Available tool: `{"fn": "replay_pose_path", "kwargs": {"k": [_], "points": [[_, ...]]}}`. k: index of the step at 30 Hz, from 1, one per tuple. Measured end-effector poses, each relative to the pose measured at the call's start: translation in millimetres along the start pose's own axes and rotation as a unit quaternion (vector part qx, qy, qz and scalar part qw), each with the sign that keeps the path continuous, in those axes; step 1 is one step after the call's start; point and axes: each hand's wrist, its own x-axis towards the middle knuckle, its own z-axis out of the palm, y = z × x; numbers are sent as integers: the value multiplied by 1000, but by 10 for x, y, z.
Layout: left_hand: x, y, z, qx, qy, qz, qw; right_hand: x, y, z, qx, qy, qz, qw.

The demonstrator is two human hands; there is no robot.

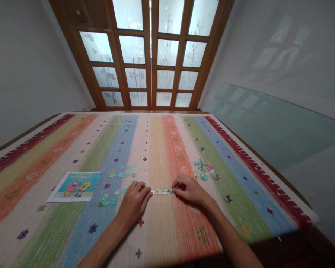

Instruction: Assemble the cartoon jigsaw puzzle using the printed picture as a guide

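A short row of joined jigsaw puzzle pieces (162, 191) lies on the striped cloth between my hands. At its left end, my left hand (135, 199) has its fingers bent together and the tips pressed to the edge. My right hand (188, 188) pinches the right end between thumb and fingers. Loose teal pieces (127, 174) are spread out beyond my left hand, and several more teal pieces (108, 200) lie left of it. Past my right hand is a heap of mixed-colour puzzle pieces (204, 169). What my fingertips cover is hidden.
To the left, a printed cartoon picture (76, 187) lies flat on the cloth. The striped tablecloth (162, 238) covers the table, its near edge hanging close to my forearms. Walls stand at both sides, and wooden glazed doors (152, 85) rise behind the table.
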Motion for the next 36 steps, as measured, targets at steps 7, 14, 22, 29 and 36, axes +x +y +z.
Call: {"fn": "replay_pose_path", "kwargs": {"k": [7, 14, 22, 29, 36], "points": [[-20, 26, -11, 41, 5, 12, 999, -10, -15, -1, -10, 4, -7, 1000], [-117, 109, 41, 102, 7, 27, 994, -21, 12, 40, -30, 20, -28, 999], [-212, 156, 77, 99, 11, 8, 995, -1, -5, 99, -41, 38, -49, 997], [-263, 204, 73, 120, 12, 14, 993, 7, -18, 131, -39, 38, -61, 997], [-312, 181, 15, 103, 31, 3, 994, 21, -32, 172, -37, 43, -73, 996]]}}
